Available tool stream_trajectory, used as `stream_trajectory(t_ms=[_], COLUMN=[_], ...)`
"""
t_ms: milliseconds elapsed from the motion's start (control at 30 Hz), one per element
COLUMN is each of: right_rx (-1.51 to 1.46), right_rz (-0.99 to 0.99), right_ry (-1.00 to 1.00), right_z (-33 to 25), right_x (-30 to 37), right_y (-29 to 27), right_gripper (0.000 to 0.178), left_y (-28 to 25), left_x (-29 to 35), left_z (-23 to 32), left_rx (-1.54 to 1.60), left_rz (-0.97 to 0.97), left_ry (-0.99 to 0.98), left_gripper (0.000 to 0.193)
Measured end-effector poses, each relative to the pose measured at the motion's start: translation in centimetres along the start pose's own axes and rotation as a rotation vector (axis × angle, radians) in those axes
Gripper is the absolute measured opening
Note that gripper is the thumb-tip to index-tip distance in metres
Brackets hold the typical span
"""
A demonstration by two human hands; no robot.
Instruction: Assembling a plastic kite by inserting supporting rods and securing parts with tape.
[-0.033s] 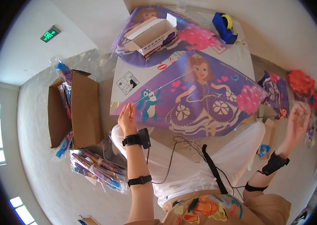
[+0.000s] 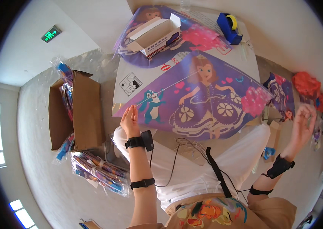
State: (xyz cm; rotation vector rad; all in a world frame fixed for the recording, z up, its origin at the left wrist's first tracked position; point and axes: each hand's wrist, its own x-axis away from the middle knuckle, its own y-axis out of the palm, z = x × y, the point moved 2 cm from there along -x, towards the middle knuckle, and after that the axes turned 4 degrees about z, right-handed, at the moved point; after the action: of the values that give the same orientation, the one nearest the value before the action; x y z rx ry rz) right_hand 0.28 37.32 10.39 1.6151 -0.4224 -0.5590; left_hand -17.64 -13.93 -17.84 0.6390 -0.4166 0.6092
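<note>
The purple printed kite point(image 2: 207, 99) lies face up across the near edge of the white worktop point(image 2: 232, 60), its lower part reaching out over the person's lap. A thin pale rod point(image 2: 178, 81) runs from near its left corner up toward its top. The left hand point(image 2: 130, 121) is at that left corner, beside the worktop's near left corner, fingers bunched over the rod's lower end; whether they pinch it or only press on the sheet cannot be told. The right hand point(image 2: 304, 120) is raised beyond the worktop's right edge, apart from the kite, fingers curled; nothing shows in it, though something very thin could escape notice.

Toward the far left corner lies a second printed kite point(image 2: 203, 36) with an uncovered white box point(image 2: 155, 40) on it; a blue tape dispenser point(image 2: 228, 32) stands near the far right corner.

The step in hand seems to be tending the rod at the kite's left corner. The next move appears to call for keeping that corner steady and the sheet flat, with a light, precise fingertip hold on the rod's end
</note>
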Motion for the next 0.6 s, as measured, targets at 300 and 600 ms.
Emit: stream_trajectory(t_ms=[300,600], right_rx=[0.004,0.027], right_rz=[-0.024,0.020], right_ry=[0.051,0.005], right_z=[0.3,0.1], right_x=[-0.2,-0.3], right_y=[0.0,-0.6], right_gripper=[0.005,0.008], left_y=[0.5,0.7], left_x=[-1.7,-1.2], left_z=[-1.4,0.0], left_rx=[0.032,-0.058], left_rz=[0.236,0.288], left_ry=[0.136,0.163], left_gripper=[0.012,0.033])
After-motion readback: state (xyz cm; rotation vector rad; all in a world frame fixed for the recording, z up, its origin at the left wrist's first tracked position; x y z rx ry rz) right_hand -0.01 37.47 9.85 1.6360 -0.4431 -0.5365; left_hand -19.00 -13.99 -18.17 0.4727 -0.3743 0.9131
